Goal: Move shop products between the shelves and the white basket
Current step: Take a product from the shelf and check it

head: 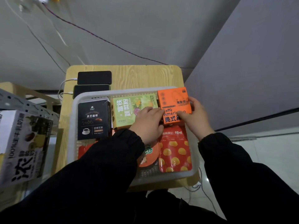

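Two hands on one product. I see my left hand (148, 122) and right hand (196, 120) both holding the orange Caffè Americano box (174, 101).
- Right hand: thumb across the printed face, fingers wrapped round the right edge.
- Left hand: fingers curled against the box's left edge and lower left corner. The back of this hand covers a corner of the green box.
- The orange box sits at the far right corner of the white basket (72, 126), face up and a little tilted, its top edge overlapping the far rim. I cannot tell whether it rests on the goods below or is lifted off them.

Basket contents:
- black coffee box (93, 120) with a cup picture, at the far left
- green vegetable-powder box (127, 110) just beside it, between the black box and the orange one
- red pouch with yellow chestnuts (174, 152) at the near right, just below the orange box
- round orange tub (149, 156) to the pouch's left, partly under my left sleeve
- another red packet (84, 150) at the near left, mostly hidden

The basket stands on a wooden tabletop (145, 75). Behind it lie two dark phones (94, 77), each with a white cable plugged in. At the left, a grey metal shelf (24, 104) carries a large milk carton box (24, 147).
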